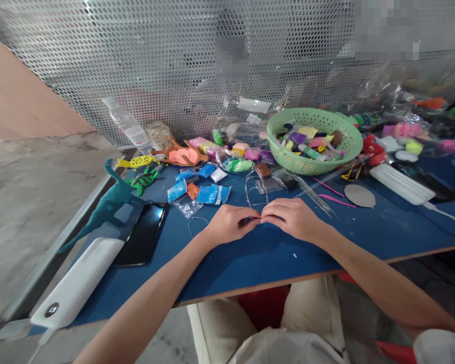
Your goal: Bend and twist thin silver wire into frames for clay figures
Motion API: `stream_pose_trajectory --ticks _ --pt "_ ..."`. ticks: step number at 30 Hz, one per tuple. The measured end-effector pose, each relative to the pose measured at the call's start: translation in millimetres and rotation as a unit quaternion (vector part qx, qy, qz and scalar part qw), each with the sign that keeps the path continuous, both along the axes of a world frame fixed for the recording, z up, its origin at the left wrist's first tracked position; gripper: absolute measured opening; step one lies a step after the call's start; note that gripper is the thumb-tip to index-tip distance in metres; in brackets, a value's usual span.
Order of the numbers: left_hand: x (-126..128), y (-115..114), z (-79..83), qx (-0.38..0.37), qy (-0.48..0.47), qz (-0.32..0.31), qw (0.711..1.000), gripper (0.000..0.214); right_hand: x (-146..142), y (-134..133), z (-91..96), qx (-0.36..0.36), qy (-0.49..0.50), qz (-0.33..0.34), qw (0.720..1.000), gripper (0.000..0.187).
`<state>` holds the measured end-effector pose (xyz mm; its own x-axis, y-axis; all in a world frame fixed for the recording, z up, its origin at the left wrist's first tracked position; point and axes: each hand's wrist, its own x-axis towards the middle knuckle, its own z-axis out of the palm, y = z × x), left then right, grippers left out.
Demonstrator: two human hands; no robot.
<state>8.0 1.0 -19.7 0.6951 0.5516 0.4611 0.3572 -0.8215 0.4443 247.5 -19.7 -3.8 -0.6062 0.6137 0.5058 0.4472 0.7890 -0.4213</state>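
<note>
Wire work at the blue-topped desk (220,273). Thin silvery twisted-wire frame (246,189) noted upright just beyond the fingertips, at mid-desk, in front of the pale green perforated plastic basket (303,165). Left hand (232,223) and right hand (291,217) both closed in thumb-and-finger pinches, tips meeting; the near part of the wire appears to be gripped between them, though the exact hold is hidden by the fingers.

Step in hand, as judged: wire being twisted or joined by the fingertips. For the next move, a firm pinch by one hand and a small turn by the other would seem to be called for, with the standing loops left unbent. Spare stock laid to the right: a bundle of straight silvery wires (311,191).

Containers: basket loosely filled with small packets and pieces in yellow, purple, pink and dark tones; single items not all distinguishable. Shiny blue clay-like lumps in clear packets (214,194) grouped beyond the left hand. Clear plastic bottle (126,121) leaned at the mesh; contents could not be told.
</note>
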Motion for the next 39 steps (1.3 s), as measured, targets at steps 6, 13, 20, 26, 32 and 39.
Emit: stream_pose_trajectory --ticks 6,13,20,26,32,39 --pt "-1 0 4.3 0.01 0.012 -0.006 1.0 0.015 -1 1 -5.8 0.002 0.008 -0.015 1.0 0.016" --pt "-1 -2 5.2 -0.005 0.018 -0.003 1.0 0.015 -3 1 -5.4 -0.022 0.029 0.007 0.999 0.016" --pt "-4 -3 10.1 -0.033 0.011 -0.006 0.999 0.012 -3 0 -2.7 -0.002 0.056 0.02 0.998 0.013" --pt "-7 -4 12.2 -0.027 -0.016 -0.001 1.0 0.014 12 -7 6.4 0.114 0.116 0.009 0.987 0.01" --pt "-20 4 13.4 -0.045 -0.194 0.11 0.974 0.016 46 5 21.7 -0.031 0.092 -0.195 0.976 0.025" --pt "-9 34 5.9 -0.294 -0.233 0.141 0.916 0.043 78 20 4.0 -0.223 -0.107 -0.208 0.946 0.048"
